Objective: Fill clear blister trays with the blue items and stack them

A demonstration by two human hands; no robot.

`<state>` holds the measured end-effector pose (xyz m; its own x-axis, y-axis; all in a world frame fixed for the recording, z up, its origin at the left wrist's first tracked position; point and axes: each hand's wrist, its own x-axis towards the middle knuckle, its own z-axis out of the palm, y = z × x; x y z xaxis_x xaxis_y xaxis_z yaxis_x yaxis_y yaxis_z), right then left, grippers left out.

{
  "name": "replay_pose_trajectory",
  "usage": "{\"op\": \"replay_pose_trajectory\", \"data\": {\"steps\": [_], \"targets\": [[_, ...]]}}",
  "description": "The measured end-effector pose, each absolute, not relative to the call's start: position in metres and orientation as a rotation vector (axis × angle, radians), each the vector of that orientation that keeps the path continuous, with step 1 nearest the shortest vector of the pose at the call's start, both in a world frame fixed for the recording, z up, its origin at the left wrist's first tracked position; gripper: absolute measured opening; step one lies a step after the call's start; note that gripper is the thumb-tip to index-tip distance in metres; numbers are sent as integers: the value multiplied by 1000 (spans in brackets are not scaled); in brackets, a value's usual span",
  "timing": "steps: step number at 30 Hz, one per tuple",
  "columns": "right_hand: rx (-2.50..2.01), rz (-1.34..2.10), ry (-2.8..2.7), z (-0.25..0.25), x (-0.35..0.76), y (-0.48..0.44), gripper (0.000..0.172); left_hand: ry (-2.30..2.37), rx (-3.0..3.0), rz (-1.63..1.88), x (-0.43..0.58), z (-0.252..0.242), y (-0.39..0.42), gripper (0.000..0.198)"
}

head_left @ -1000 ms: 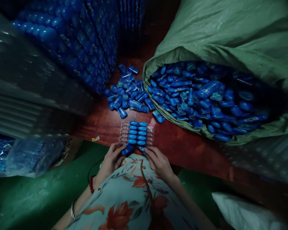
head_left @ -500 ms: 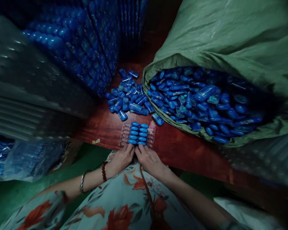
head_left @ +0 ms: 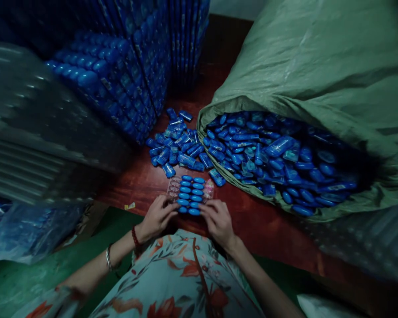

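Note:
At the table's front edge lies a clear plastic blister tray (head_left: pixel 208 193) with rows of oval hollows. Glossy blue oval pieces (head_left: pixel 184 190) fill its two middle columns, and the outer columns look clear. My left hand (head_left: pixel 157 216) has its fingers bent at the tray's near left edge, thumb and fingertips closed on it beside the lowest blue pieces. On the opposite side my right hand (head_left: pixel 219 221) grips the near right edge, its fingertips close to the lowest right piece. Parts of the tray under the fingers are hidden.
Beyond the tray lies a pile of blue wrapped packs (head_left: pixel 182 143). A large green sack (head_left: pixel 252 99) on the right spills similar blue pieces. Stacked filled blue trays (head_left: pixel 129 88) and clear trays (head_left: pixel 36 115) stand left on the red-brown table (head_left: pixel 252 216).
My hands have moved apart from the tray's near middle to its two sides. The lowest row of blue pieces now shows uncovered. The view has tilted up slightly.

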<state>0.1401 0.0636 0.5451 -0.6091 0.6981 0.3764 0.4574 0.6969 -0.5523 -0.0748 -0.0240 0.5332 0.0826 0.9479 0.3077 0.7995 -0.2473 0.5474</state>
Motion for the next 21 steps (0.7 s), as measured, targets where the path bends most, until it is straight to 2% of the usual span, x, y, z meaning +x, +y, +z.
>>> {"op": "replay_pose_trajectory", "data": {"steps": [3,5,9,11,13,15,17,21], "targets": [[-1029,541,-2144,546,126,120,23,1867,1865,1089,-91,536,18,25],[-1054,553,-2272,547,106,158,20,1954,1856,1096,-99,536,54,22],[-935,518,-2842,550,64,202,21,1970,2178,621,-100,540,120,28],[-911,496,-2912,551,52,206,26,1931,2286,347,-96,542,138,23],[-916,503,-2907,552,51,204,30,1872,2308,240,-95,541,143,21],[-916,522,-2900,553,60,201,35,1814,2266,333,-101,539,138,26],[-930,574,-2821,552,76,195,41,1792,2143,598,-112,537,123,34],[-1130,890,-2276,545,118,175,50,1879,1626,1121,-134,539,80,43]]}}
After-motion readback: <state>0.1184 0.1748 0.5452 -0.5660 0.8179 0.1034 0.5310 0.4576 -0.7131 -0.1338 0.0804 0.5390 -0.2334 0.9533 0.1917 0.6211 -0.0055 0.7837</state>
